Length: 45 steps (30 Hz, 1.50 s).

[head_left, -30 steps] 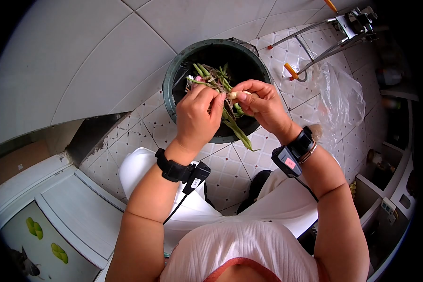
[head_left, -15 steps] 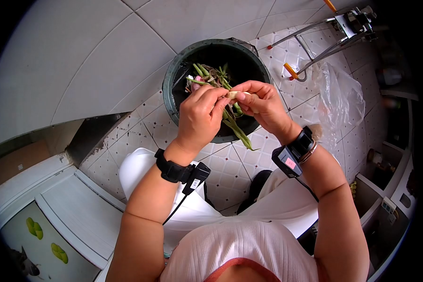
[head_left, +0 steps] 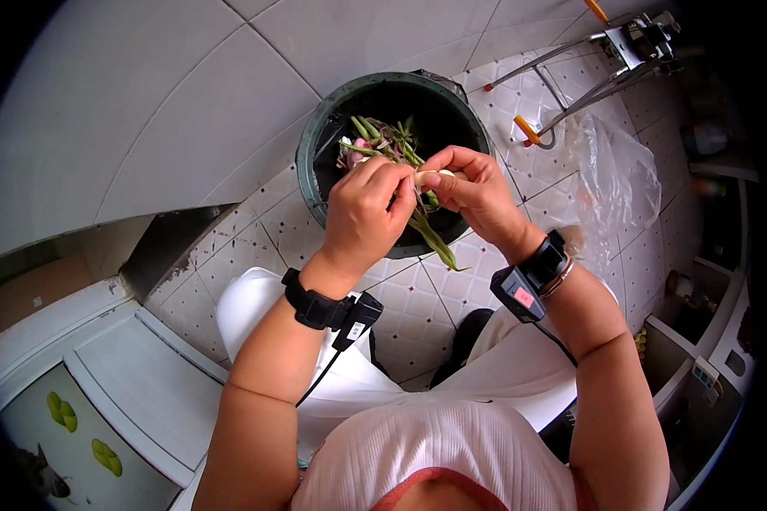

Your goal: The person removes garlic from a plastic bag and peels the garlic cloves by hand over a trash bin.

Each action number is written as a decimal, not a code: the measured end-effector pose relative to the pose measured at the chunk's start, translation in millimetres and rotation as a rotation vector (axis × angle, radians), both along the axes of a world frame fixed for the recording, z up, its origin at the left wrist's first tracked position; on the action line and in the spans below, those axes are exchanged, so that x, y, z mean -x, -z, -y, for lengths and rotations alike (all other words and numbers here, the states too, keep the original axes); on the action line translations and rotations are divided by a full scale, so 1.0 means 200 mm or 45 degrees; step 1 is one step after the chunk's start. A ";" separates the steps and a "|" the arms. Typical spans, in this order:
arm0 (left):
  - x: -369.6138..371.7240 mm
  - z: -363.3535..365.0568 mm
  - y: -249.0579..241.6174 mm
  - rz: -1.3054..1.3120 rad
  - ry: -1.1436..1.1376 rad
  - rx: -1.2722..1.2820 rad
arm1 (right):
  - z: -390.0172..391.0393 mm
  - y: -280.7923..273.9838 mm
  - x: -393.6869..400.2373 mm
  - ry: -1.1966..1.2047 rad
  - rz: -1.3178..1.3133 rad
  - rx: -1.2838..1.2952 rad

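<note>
A small pale garlic clove is pinched between the thumb and fingers of my right hand. At the clove's left end, the fingertips of my left hand are pressed together. Whether they grip the clove or a bit of its skin is too small to tell. Both hands are above a dark green bucket on the floor. Inside it are green stalks and leaves, dry brown scraps and pinkish-white garlic pieces. One long leaf hangs over the near rim.
A metal folding frame with orange grips stands at the upper right. Beside it a clear plastic bag lies on the tiled floor. A white cabinet is at the left, shelves at the right. Tiled wall rises behind the bucket.
My left fingertips have shifted slightly at the clove's end, and the left hand has turned a little. More of the clove's pale surface shows in my right hand.
</note>
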State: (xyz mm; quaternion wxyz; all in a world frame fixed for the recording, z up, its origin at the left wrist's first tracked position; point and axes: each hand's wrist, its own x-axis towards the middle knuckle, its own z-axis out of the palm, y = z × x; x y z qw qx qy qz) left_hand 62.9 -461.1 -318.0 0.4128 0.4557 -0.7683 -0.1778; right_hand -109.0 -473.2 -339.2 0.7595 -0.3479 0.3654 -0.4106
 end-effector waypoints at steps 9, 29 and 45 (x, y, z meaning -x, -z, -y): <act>-0.02 0.01 0.02 0.021 -0.177 -0.003 | 0.01 -0.02 0.02 -0.054 0.312 -0.230; -0.01 0.02 0.00 -0.128 -0.020 -0.205 | 0.02 0.03 0.02 -0.011 -0.084 0.140; 0.00 0.01 0.02 -0.091 0.022 -0.240 | 0.02 0.00 0.02 0.033 -0.155 0.162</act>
